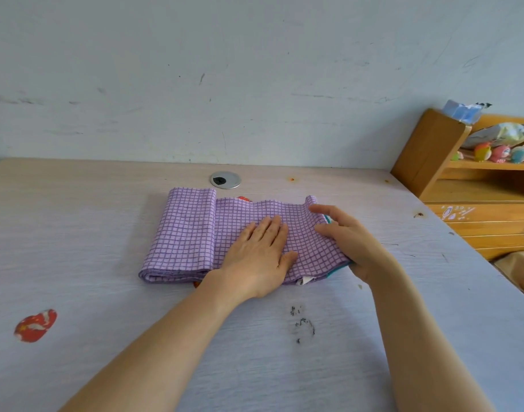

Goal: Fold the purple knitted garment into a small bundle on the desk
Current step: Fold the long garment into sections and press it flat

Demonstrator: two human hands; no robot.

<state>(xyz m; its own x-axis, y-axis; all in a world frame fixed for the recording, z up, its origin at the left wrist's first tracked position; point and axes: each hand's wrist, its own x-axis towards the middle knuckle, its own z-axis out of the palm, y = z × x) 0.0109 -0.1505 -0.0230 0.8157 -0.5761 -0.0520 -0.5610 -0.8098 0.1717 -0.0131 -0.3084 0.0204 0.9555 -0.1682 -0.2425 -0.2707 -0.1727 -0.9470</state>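
The purple checked knitted garment (183, 233) lies folded into a wide strip near the middle of the pale desk (106, 337). Its left third is folded over on top. My left hand (260, 254) lies flat on the garment's middle, fingers straight, pressing it down. My right hand (347, 236) grips the garment's right end, thumb on top and fingers underneath, and lifts that edge slightly off the desk. A teal trim and a white label show at the lower right corner.
A round silver cable grommet (225, 179) sits in the desk just behind the garment. A red sticker (35, 325) is at the front left, dark smudges (304, 325) at the front centre. A wooden shelf (474, 185) with small toy figures stands at the right edge.
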